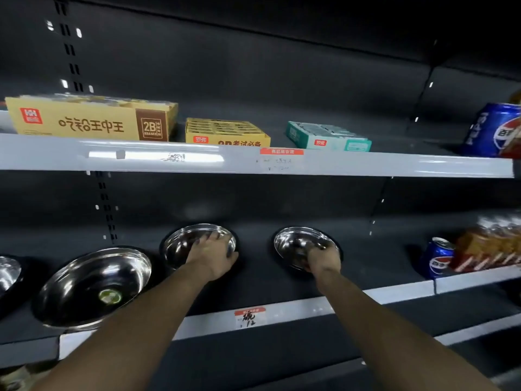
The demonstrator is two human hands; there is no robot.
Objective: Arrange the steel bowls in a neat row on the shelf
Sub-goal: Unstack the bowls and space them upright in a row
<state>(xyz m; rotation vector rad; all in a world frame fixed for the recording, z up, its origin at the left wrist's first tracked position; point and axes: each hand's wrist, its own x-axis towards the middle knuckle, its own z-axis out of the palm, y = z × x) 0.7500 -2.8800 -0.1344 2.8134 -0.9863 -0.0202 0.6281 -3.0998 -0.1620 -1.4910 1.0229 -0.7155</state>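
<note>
Several steel bowls stand on the dark lower shelf (262, 280). My left hand (213, 256) grips the near rim of a small bowl (183, 241) at the middle, fingers inside and thumb outside. My right hand (322, 258) grips the near edge of another small bowl (296, 241) to its right. A large bowl (93, 286) with a green sticker inside sits to the left, near the front edge. Part of one more bowl (8, 273) shows at the far left edge.
A blue cola can (437, 258) and packaged snacks (490, 244) stand at the right of the lower shelf. The upper shelf (253, 162) carries a tan eraser box (90, 118), a yellow box (225, 134), a teal box (327, 136) and a cola pack (493, 131). A price tag (249, 317) hangs on the lower shelf's front edge.
</note>
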